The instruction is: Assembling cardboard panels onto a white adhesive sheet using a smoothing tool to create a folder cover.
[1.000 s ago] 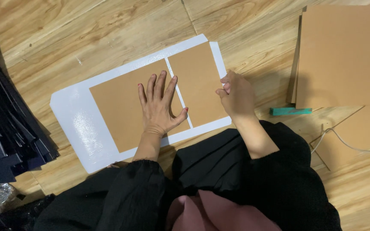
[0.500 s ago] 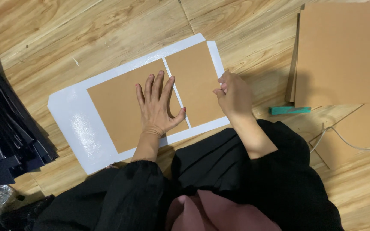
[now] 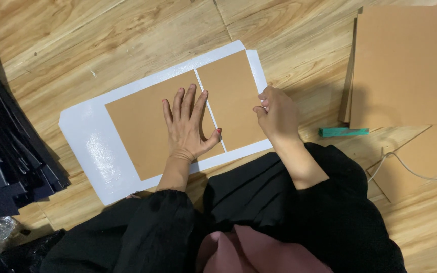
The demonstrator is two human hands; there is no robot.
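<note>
You are pressing your left hand [image 3: 188, 126] flat, fingers spread wide, on the big brown card [image 3: 150, 129]. It is lying on the shiny white sheet [image 3: 89, 146] on the wooden floor [image 3: 102, 45]. Your right hand [image 3: 277, 114] is bunching its fingers at the right edge of the small brown card [image 3: 231, 98]. Both cards are already lying side by side with a thin white gap between them. The white edges are looking not yet folded over. The sheet's long side is running from lower left up to upper right.

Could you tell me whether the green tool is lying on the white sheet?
No, the green tool lies on the wooden floor, apart from the white sheet.
</note>
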